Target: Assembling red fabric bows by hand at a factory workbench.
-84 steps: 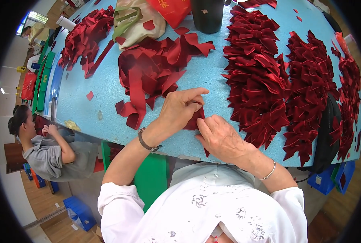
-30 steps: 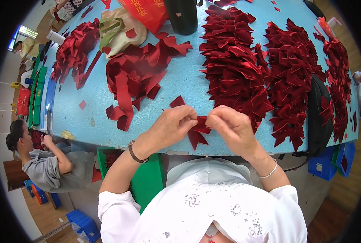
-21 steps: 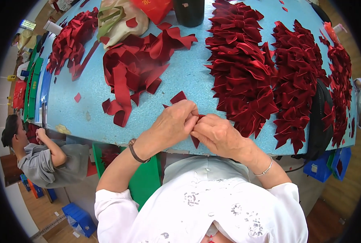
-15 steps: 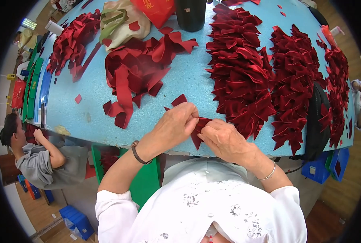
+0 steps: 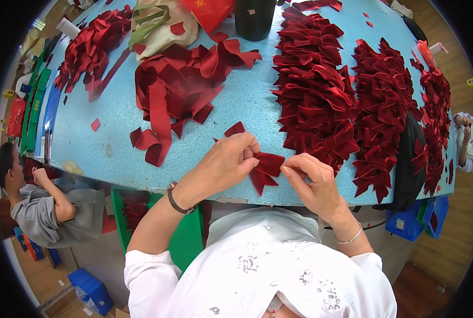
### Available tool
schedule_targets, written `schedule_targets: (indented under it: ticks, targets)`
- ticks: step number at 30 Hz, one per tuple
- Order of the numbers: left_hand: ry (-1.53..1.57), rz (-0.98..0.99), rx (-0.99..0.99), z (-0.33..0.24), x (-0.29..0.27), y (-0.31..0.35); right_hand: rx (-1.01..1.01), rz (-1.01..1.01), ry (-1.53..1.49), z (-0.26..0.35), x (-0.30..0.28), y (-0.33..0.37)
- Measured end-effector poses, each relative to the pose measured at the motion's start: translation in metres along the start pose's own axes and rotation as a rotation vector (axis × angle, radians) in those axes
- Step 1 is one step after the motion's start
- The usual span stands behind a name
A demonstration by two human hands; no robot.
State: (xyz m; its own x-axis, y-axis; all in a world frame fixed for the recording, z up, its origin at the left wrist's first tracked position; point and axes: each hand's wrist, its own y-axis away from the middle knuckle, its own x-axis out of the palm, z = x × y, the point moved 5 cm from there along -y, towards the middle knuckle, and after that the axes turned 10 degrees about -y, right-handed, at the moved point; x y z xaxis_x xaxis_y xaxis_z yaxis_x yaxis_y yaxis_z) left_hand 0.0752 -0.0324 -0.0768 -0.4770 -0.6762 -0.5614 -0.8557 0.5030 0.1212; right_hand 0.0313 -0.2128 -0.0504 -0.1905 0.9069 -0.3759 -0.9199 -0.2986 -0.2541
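Between the thumb and fingers of my left hand (image 5: pixel 223 161) is the middle of a dark red ribbon bow (image 5: pixel 270 163), held just above the table's near edge. The bow's right loop shows, and a pointed tail hangs below it. My left fingers hide the left part. At the outer edge of that loop, my right hand (image 5: pixel 317 185) has thumb and forefinger pinched together on the ribbon. Beyond my left hand a small red ribbon piece (image 5: pixel 235 129) sticks out, and I cannot tell whether it joins the bow.
Loose ribbon strips (image 5: pixel 162 106) lie on the blue table (image 5: pixel 109 153) at left. Rows of finished-looking bows (image 5: pixel 316 100) cover the right side. A dark cup (image 5: pixel 253 20) and a cloth bag (image 5: pixel 167 32) stand farther back. A green bin (image 5: pixel 189 233) sits below the edge; a co-worker (image 5: pixel 56 206) is at left.
My right hand has drawn back to the right, from the bow's middle to its loop edge, so the loop now shows spread out. My left hand keeps its hold.
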Motion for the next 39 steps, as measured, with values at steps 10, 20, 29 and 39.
schedule_targets:
  ticks: [10,20,29,39]
  targets:
    - [-0.169,-0.074,-0.011,-0.005,0.004,-0.007,-0.062,-0.015,-0.160,-0.011,0.026,-0.017]
    - [-0.246,-0.186,0.041,-0.006,0.008,-0.005,-0.178,0.004,0.048,-0.014,0.025,-0.014]
    - [-0.308,-0.155,0.033,-0.005,0.008,-0.006,-0.333,0.148,0.150,0.014,0.040,0.015]
    - [-0.404,-0.277,0.086,-0.008,0.014,-0.009,-0.361,0.318,0.296,0.012,0.077,0.006]
